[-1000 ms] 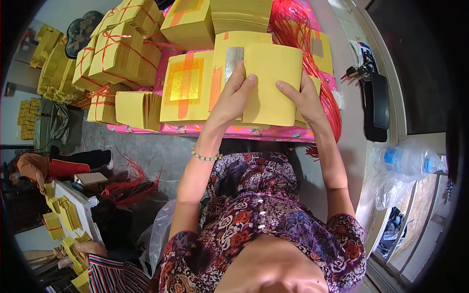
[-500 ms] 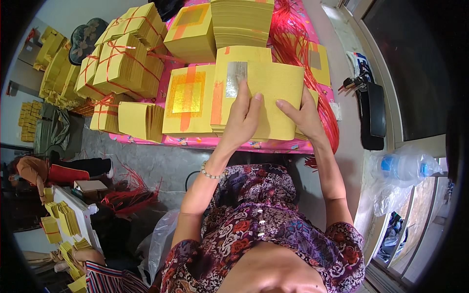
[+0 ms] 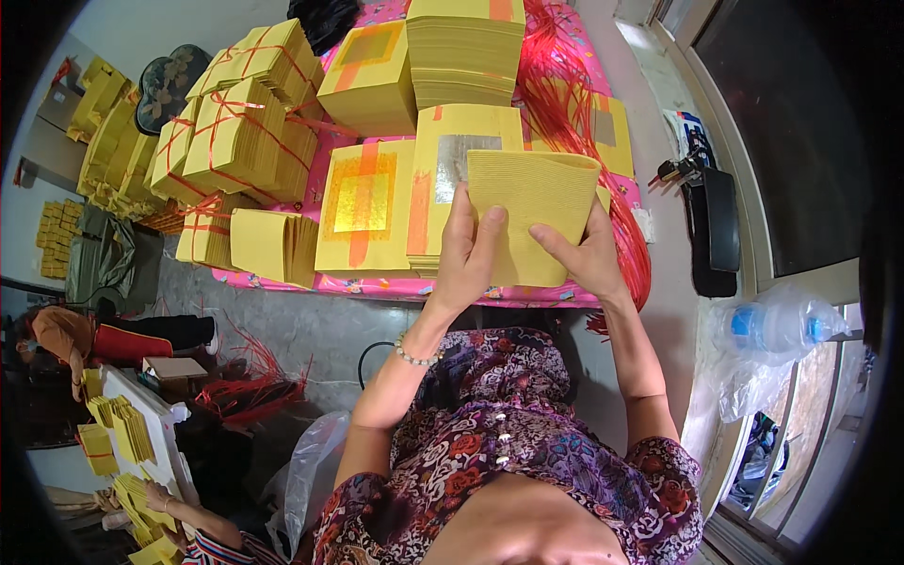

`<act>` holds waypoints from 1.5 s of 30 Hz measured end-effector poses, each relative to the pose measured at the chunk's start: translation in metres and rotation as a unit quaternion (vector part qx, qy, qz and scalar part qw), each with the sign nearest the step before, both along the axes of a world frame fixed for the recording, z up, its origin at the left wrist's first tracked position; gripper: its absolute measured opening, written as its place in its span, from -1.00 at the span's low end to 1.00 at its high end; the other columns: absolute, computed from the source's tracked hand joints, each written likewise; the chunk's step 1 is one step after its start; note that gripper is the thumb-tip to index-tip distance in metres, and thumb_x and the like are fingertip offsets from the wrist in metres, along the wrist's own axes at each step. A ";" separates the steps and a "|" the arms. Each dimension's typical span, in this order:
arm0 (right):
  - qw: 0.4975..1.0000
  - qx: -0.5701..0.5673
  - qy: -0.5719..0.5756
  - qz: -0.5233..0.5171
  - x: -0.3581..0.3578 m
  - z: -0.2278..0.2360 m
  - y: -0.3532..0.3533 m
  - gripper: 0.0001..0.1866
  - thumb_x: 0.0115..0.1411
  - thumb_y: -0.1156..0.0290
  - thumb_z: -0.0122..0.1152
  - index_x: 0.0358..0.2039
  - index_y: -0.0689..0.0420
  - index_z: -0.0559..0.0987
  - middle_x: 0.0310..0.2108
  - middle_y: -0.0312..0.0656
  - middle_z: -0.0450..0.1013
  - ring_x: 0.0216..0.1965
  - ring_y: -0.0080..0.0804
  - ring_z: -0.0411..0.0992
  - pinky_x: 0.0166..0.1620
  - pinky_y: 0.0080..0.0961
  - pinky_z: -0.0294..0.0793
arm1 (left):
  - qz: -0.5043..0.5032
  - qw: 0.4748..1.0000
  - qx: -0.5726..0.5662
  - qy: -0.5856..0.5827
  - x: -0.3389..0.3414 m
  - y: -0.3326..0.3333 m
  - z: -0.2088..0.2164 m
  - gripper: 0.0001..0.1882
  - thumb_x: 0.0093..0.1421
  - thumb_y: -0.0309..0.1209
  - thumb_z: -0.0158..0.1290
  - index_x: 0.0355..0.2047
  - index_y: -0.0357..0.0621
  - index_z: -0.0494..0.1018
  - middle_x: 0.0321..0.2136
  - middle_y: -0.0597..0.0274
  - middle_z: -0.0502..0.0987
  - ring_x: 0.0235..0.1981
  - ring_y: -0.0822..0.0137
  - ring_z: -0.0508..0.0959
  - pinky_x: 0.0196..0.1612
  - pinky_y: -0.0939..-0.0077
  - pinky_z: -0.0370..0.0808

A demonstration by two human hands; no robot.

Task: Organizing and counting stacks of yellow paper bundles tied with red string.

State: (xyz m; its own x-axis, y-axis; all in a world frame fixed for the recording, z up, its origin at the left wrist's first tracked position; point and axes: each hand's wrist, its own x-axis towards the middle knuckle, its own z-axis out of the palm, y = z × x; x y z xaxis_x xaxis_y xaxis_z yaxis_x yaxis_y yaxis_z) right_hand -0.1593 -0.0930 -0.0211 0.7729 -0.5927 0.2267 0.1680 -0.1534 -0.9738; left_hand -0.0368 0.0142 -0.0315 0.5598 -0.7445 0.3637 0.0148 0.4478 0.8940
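Observation:
Between my two hands is a folded yellow paper bundle [image 3: 535,212], tilted slightly, its rounded fold along the top right. My left hand [image 3: 471,240] grips its left edge, thumb on the front face. At the right edge my right hand [image 3: 586,250] pinches it, thumb also on the front and fingers behind. Just behind it stands a yellow paper stack with a silver square [image 3: 450,168], partly covered by the bundle. To its left sits another stack with a gold square [image 3: 362,202] and an orange stripe. A folded yellow bundle [image 3: 259,243] stands farther left.
Red-tied yellow bundles [image 3: 231,146] are piled at the left of the pink-covered table [image 3: 452,290]. Red plastic strips [image 3: 626,235] hang over its right side. A tall paper stack [image 3: 463,56] stands behind. At lower left, people work at a white table [image 3: 141,395].
The bundle has moved down slightly, now tilted, and looks narrower, with its fold at the top right. My hands have moved a little with it. At lower left, a co-worker's striped arm has shifted.

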 end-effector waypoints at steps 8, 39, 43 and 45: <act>0.999 0.040 0.015 -0.025 0.010 0.006 -0.013 -0.63 0.20 0.40 0.18 -0.02 0.29 0.41 -0.18 -0.19 0.49 -0.19 -0.56 0.46 -0.16 -0.59 0.46 | -0.037 0.997 0.042 0.057 0.013 -0.009 0.006 -0.65 0.32 -0.48 -0.15 0.10 -0.30 0.19 -0.05 0.16 0.42 -0.04 0.45 0.41 0.00 0.55 0.37; 0.982 0.171 0.074 0.004 0.033 -0.019 -0.043 -0.63 0.26 0.25 0.11 -0.04 0.26 0.47 -0.25 -0.22 0.53 -0.30 -0.62 0.50 -0.22 -0.64 0.50 | -0.075 0.976 0.138 0.151 0.040 -0.033 -0.009 -0.64 0.32 -0.50 -0.20 0.12 -0.33 0.18 0.01 0.07 0.41 0.02 0.32 0.43 0.06 0.42 0.37; 0.990 0.135 0.051 0.006 0.030 -0.018 -0.042 -0.63 0.26 0.19 0.13 -0.18 0.30 0.54 -0.35 -0.26 0.54 -0.36 -0.66 0.47 -0.29 -0.67 0.45 | -0.072 0.982 0.138 0.107 0.037 -0.029 -0.001 -0.61 0.32 -0.51 -0.21 0.15 -0.33 0.14 0.03 0.07 0.40 0.05 0.33 0.40 0.11 0.43 0.32; 0.990 0.125 0.059 0.014 0.024 -0.012 -0.039 -0.64 0.27 0.20 0.11 -0.18 0.30 0.54 -0.35 -0.27 0.54 -0.35 -0.67 0.47 -0.28 -0.67 0.45 | -0.065 0.986 0.124 0.088 0.035 -0.026 -0.002 -0.58 0.32 -0.51 -0.22 0.18 -0.32 0.11 0.05 0.09 0.36 0.10 0.35 0.34 0.14 0.44 0.28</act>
